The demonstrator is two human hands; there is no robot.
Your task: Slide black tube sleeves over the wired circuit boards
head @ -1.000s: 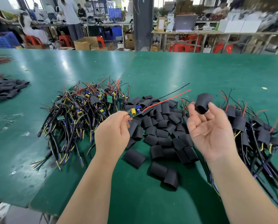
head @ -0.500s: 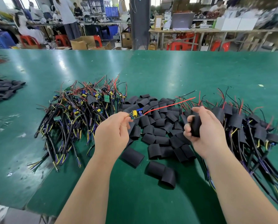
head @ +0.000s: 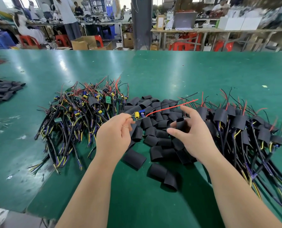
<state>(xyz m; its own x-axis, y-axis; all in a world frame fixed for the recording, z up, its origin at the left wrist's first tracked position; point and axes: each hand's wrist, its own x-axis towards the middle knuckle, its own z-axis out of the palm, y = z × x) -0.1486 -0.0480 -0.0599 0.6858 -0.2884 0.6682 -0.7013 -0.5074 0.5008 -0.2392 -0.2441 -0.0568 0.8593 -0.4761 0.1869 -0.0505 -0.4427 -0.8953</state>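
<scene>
My left hand [head: 114, 137] pinches one end of a small wired circuit board [head: 137, 116] with a yellow part and blue parts. Its red wire [head: 171, 107] and thin black wire [head: 186, 97] point up and to the right. My right hand [head: 192, 135] holds a black tube sleeve [head: 180, 123] between thumb and fingers, index finger stretched out beside the red wire. The sleeve is just right of the board and apart from it. Loose black sleeves [head: 160, 134] lie heaped under both hands.
A tangle of bare wired boards [head: 78, 116] lies to the left, and sleeved boards [head: 235, 124] are piled to the right. More black sleeves [head: 2, 91] sit at the far left. The green table [head: 186, 71] ends near my left elbow. People and benches stand behind.
My right hand came down from a raised palm-up hold, closed round the sleeve, then loosened so the sleeve sits at the fingertips nearer the board. My left hand stayed almost still.
</scene>
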